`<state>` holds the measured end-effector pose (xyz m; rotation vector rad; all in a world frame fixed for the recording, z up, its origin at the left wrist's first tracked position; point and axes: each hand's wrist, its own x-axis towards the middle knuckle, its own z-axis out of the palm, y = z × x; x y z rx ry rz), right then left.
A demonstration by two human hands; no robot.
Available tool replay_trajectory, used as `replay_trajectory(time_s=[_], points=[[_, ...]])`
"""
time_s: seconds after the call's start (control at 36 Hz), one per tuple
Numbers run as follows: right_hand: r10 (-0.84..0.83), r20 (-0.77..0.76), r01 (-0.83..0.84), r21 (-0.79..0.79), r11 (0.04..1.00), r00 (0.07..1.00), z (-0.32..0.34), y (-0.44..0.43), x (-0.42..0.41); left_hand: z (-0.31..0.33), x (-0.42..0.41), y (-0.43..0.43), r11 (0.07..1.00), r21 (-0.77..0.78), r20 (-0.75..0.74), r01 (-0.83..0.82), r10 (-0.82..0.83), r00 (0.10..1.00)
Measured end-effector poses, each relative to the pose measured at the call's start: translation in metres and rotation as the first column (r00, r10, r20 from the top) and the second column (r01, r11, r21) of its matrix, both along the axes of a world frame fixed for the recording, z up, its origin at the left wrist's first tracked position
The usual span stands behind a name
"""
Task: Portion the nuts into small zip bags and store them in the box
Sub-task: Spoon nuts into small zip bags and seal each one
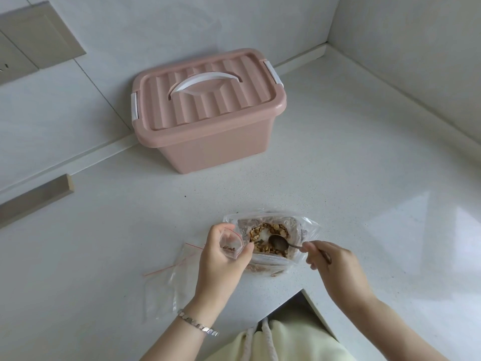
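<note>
Just to the left of the left hand (pixel 223 252), a few spare zip bags (pixel 166 285) lie flat and empty on the white counter (pixel 364 178), their red seal strips showing. The left hand itself is curled around a small zip bag (pixel 230 246), holding its mouth open and tipped toward the right; a few nuts already sit at its bottom. Touching that hand on its right side stands the large clear bag (pixel 273 241), open at the top, with the nuts (pixel 263 237) heaped around a pale hollow in the middle. The bowl of a metal spoon (pixel 278 242) rests down among them, and the right hand (pixel 335 267), just right of the large bag, pinches the spoon's handle between fingers and thumb. Well beyond both hands, against the wall, sits the pink box (pixel 205 113), its lid on and its white side clips apparently fastened. The step in hand looks like scooping: one small bag is being filled and nothing appears to be stored yet. The next move calls for lifting a level spoonful, carrying it the short way left into the held-open mouth without spilling, and keeping the left hand's grip steady so the opening does not collapse. Later the box must be unclipped.
</note>
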<state>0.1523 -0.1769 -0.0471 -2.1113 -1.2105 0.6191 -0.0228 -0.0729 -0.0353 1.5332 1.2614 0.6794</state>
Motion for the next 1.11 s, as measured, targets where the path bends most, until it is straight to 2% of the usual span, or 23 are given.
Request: replay_trajectory(time_s=[0.03, 0.14, 0.22, 0.28, 0.33, 0.44, 0.53, 0.64, 0.75, 0.81, 0.89, 1.11], points=[[0.010, 0.014, -0.010, 0.021, 1.000, 1.000, 0.001, -0.001, 0.001, 0.000, 0.000, 0.000, 1.000, -0.003, 0.001, 0.000, 0.000, 1.000], [0.031, 0.224, -0.060, 0.121, 0.991, 0.974, 0.002, -0.001, 0.002, 0.001, -0.002, -0.001, 1.000, -0.013, 0.007, 0.004, -0.004, 1.000], [0.028, 0.413, -0.085, 0.121, 0.989, 0.910, 0.006, -0.001, -0.003, 0.001, -0.003, -0.001, 1.000, -0.011, 0.003, 0.003, -0.003, 1.000], [0.001, 0.462, -0.070, 0.132, 0.989, 0.887, 0.007, -0.002, -0.006, 0.002, -0.003, -0.002, 1.000, -0.010, 0.008, 0.006, -0.006, 1.000], [-0.023, 0.448, -0.042, 0.134, 0.990, 0.894, 0.001, -0.003, -0.009, 0.001, -0.004, -0.002, 1.000, -0.011, 0.014, 0.005, -0.005, 1.000], [-0.035, 0.295, 0.008, 0.091, 0.996, 0.955, -0.008, -0.004, -0.009, 0.001, -0.005, -0.001, 1.000, -0.016, 0.011, 0.003, -0.003, 1.000], [-0.115, -0.050, 0.113, -0.052, 0.992, 0.992, -0.004, 0.000, -0.008, 0.002, -0.005, 0.000, 1.000, 0.010, 0.003, -0.004, 0.004, 1.000], [-0.274, -0.385, 0.244, -0.126, 0.962, 0.881, -0.010, 0.002, -0.004, 0.004, -0.004, -0.001, 0.999, 0.046, -0.005, -0.006, 0.006, 1.000], [-0.431, -0.623, 0.388, -0.214, 0.897, 0.653, -0.022, 0.003, -0.003, 0.005, -0.004, -0.001, 0.999, 0.052, -0.007, -0.006, 0.006, 1.000], [-0.488, -0.673, 0.427, -0.273, 0.862, 0.555, -0.026, 0.002, -0.002, 0.006, -0.004, -0.002, 0.998, 0.055, -0.016, 0.000, 0.001, 1.000], [-0.522, -0.706, 0.457, -0.308, 0.835, 0.478, -0.028, -0.003, 0.000, 0.005, -0.003, -0.002, 0.999, 0.050, -0.018, 0.006, -0.005, 1.000], [-0.480, -0.741, 0.516, -0.211, 0.830, 0.469, -0.013, -0.010, 0.017, 0.007, 0.003, 0.003, 0.997, 0.070, -0.050, 0.040, -0.036, 0.998]])
